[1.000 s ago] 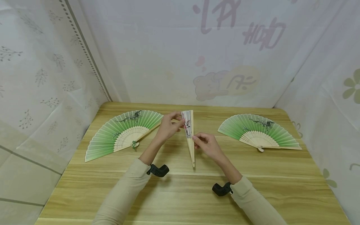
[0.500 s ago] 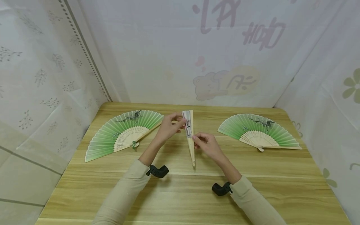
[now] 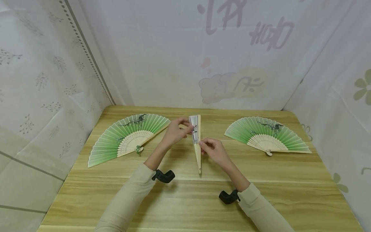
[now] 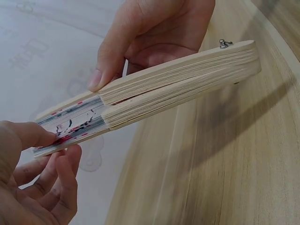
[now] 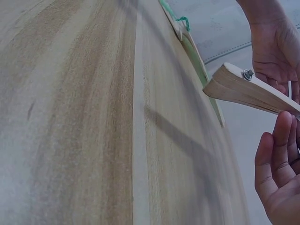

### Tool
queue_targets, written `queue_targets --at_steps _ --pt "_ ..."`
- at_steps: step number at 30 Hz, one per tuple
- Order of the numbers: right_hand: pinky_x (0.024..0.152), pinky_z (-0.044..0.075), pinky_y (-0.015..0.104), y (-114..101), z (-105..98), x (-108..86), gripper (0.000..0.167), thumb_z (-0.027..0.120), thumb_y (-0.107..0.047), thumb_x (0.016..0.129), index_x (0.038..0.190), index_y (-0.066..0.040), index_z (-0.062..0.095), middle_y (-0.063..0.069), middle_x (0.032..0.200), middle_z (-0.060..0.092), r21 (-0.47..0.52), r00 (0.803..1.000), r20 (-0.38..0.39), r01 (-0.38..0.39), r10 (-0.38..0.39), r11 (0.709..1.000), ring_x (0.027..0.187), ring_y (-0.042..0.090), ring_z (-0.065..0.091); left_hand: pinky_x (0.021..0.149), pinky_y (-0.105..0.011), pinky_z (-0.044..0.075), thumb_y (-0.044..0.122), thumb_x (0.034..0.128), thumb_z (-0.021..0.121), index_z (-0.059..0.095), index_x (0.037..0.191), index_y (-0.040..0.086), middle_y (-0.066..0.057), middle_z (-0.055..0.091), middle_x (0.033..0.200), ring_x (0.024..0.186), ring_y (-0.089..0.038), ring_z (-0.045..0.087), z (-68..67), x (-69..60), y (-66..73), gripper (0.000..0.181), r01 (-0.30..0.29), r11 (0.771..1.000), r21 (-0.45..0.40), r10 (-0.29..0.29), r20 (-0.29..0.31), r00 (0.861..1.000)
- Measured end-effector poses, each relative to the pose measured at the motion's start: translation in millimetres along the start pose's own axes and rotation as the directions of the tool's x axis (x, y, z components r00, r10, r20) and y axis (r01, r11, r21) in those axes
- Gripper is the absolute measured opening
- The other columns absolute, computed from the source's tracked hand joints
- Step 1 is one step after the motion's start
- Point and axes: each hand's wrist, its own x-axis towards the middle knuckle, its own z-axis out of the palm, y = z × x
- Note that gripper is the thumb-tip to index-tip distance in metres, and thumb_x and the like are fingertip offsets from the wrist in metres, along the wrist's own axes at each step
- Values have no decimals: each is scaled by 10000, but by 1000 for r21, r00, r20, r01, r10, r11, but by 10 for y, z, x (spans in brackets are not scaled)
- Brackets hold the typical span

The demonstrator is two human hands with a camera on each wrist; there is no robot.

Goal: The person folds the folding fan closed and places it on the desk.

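Observation:
A nearly closed folding fan (image 3: 195, 132) with pale wooden ribs and a white, dark and red printed leaf is held up over the middle of the table. My left hand (image 3: 175, 131) pinches its printed upper part between thumb and fingers. Lower down, my right hand (image 3: 214, 149) pinches the wooden side of the fan. In the left wrist view the ribs of the fan (image 4: 178, 84) lie stacked, with a small gap among them, and a metal pivot pin (image 4: 225, 43) shows at the narrow end. The same pin (image 5: 247, 74) appears in the right wrist view.
An opened green fan (image 3: 104, 145) with a green cord lies on the wooden table (image 3: 185, 206) at the left. Another opened green fan (image 3: 263, 130) lies at the right. A printed cloth backdrop (image 3: 162, 58) rises behind the table.
The held fan and both hands have shifted very slightly to the right and toward me. Its printed leaf looks turned a little, showing less red. The green fans lie where they were.

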Motion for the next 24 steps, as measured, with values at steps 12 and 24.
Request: queue_targets --at_steps 12,24 --pt "706 560 483 -12 -8 -4 213 591 -130 1054 1015 54 691 203 816 606 -12 997 53 53 -53 999 759 466 588 675 -468 596 48 940 714 659 1153 -33 -134 629 986 735 -244 723 13 -16 11 234 -13 1000 0 13 -21 1000" --pt "702 548 482 -31 5 38 212 578 -133 1061 1005 44 680 166 819 608 -31 996 79 48 -45 998 763 471 581 698 -516 589 61 968 684 651 1181 -34 -144 618 1020 802 -338 726 15 -28 -7 236 -13 999 -40 12 -23 1000"
